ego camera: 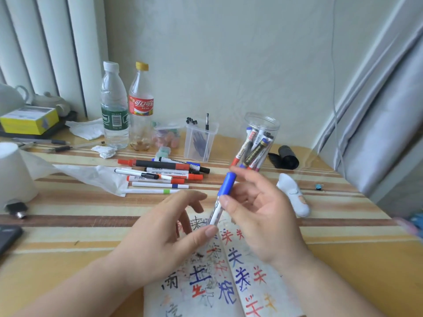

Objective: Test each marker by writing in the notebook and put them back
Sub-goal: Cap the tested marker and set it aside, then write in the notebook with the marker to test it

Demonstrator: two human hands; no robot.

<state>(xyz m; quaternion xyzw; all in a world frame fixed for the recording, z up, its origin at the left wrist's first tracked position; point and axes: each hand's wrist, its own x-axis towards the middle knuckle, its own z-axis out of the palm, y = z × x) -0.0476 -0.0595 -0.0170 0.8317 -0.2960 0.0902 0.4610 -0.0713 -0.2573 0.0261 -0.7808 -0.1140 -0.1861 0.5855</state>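
Both bare forearms reach in from the bottom edge and converge toward the middle. The right hand is raised with its palm turned leftward, thumb and curled fingers pinching a marker that stands tilted. The left hand sits lower, its fingers loosely spread and blurred, thumb tip against the marker's lower end.
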